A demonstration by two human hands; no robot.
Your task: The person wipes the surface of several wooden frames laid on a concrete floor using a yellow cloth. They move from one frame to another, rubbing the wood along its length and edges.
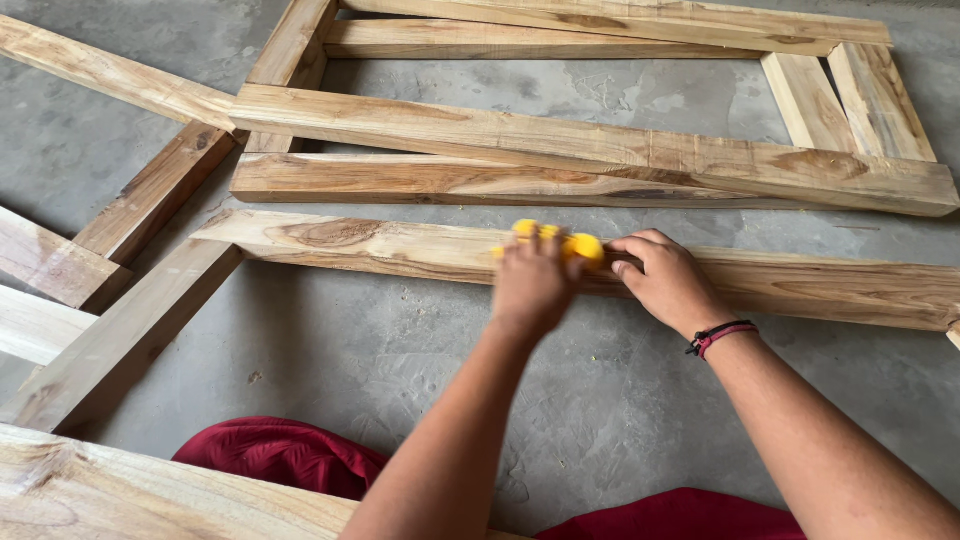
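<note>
My left hand (530, 285) gripping a blurred yellow tool (560, 243), my right hand (665, 280) with fingers curled pressing it, both on the wooden plank (380, 248), grey concrete floor (400, 350) beneath

Pale tan wooden beam (400, 250) with brown grain, bright yellow object (583, 245), grey concrete floor (400, 350), dark red cloth (280, 455).
</note>
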